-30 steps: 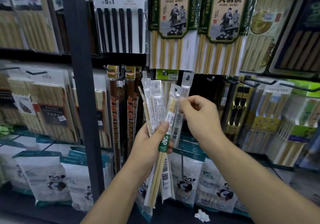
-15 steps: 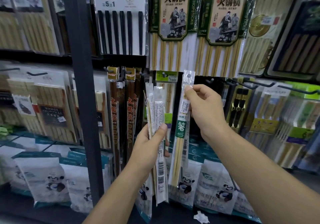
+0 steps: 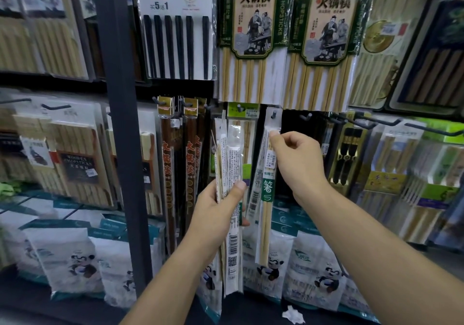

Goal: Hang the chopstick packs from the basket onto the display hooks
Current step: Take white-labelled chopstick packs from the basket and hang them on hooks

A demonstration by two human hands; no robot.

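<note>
One-handed, pinches a chopstick pack (image 3: 266,191) near its top between thumb and fingers of right hand (image 3: 298,159); holds it long axis near vertical, header up at display hook (image 3: 274,114), tips down. Clutches bundle of packs (image 3: 229,174) upright in left hand (image 3: 218,206), both forearms raised.

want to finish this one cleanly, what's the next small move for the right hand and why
Probably push the pack back along the hook, then let go: the right hand pinches its top, and its hole looks only just over the hook's tip.
</note>
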